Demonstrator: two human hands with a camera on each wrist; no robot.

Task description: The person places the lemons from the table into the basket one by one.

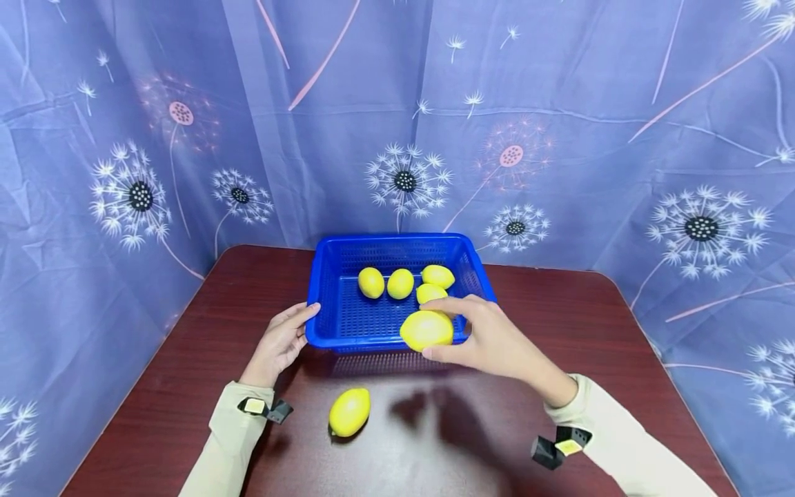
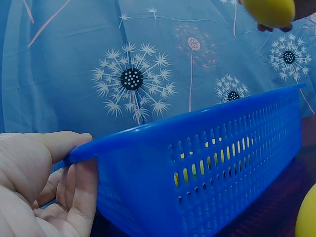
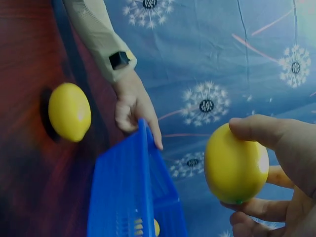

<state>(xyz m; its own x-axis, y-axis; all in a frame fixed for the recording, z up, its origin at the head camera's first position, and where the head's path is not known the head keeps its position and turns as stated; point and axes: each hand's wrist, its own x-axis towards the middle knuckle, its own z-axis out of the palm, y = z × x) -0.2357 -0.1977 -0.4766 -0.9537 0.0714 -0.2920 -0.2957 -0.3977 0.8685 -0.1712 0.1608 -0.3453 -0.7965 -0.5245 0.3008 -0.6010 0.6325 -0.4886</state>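
Head view shows the right hand [image 1: 491,338] pinching a lemon [image 1: 426,329] between thumb and fingers, holding it over the near rim of the basket [image 1: 323,290], at that rim's right end. The lemon is bright yellow, smooth and oval; in the right wrist view it [image 3: 236,163] shows a small greenish tip at its lower end, and the hand's fingers [image 3: 276,136] are cut off by the frame's edge. In the left wrist view only the lemon's underside shows at the top edge. The left hand [image 1: 282,342] grips the basket's near left corner, thumb on the rim and fingers curled against the wall; the left wrist view [image 2: 44,182] shows this close up, with part of the palm out of frame. Four more lemons [image 1: 400,283] lie inside the blue basket beyond the right hand; the held lemon partly hides one of them. Through the slotted wall they show only as yellow slivers. A loose lemon [image 1: 350,411] lies on the table [image 1: 186,386] nearer the person, between the two forearms.
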